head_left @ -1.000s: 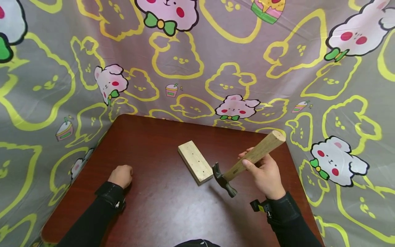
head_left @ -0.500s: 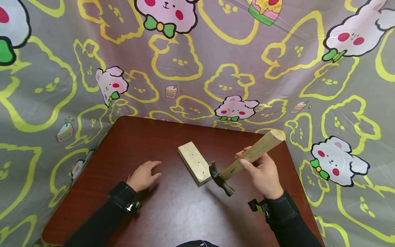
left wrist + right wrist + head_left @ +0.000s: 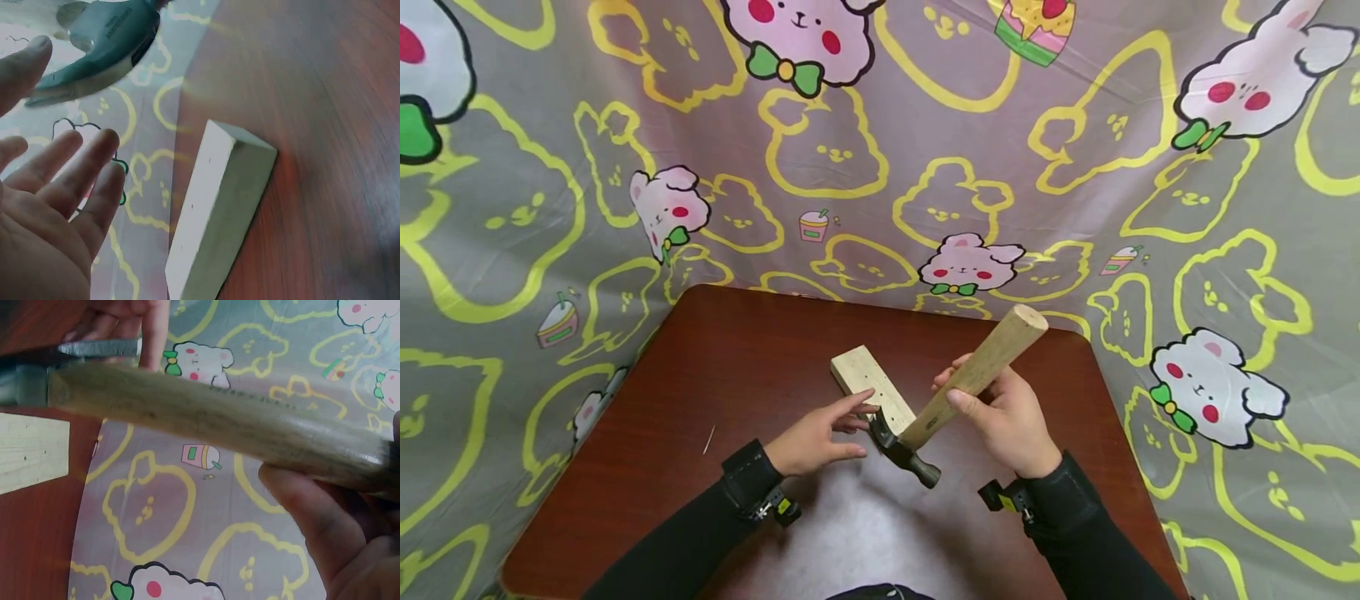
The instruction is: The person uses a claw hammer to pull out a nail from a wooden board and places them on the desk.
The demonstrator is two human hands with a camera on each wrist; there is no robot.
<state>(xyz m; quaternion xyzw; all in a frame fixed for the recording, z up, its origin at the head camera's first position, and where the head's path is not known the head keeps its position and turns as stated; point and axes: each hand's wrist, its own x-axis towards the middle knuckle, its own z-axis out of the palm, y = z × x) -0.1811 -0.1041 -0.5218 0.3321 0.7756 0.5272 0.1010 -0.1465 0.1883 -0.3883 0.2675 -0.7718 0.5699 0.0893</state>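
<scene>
My right hand (image 3: 1015, 421) grips the wooden handle of a claw hammer (image 3: 973, 375), its head hanging low and the handle end slanting up. Fingers spread, my left hand (image 3: 812, 437) is right at the hammer's claw, holding nothing. Behind the hammer head lies a pale wooden block (image 3: 861, 372) with several small dark spots along its top. In the left wrist view, the hammer head (image 3: 115, 47) is just beyond the left thumb, and the block (image 3: 225, 206) lies apart from the fingers. The right wrist view has the handle (image 3: 187, 415) crossing above the right thumb.
A thin silvery nail-like piece (image 3: 709, 439) lies on the left part of the dark red-brown table (image 3: 760, 333). Patterned cloth (image 3: 827, 167) with rabbit drawings hangs around the back and both sides of the table.
My left hand has moved right from the table's left side to the hammer head, its fingers unfolding; the thin silvery piece now shows in full. My right hand has shifted the hammer slightly left.
</scene>
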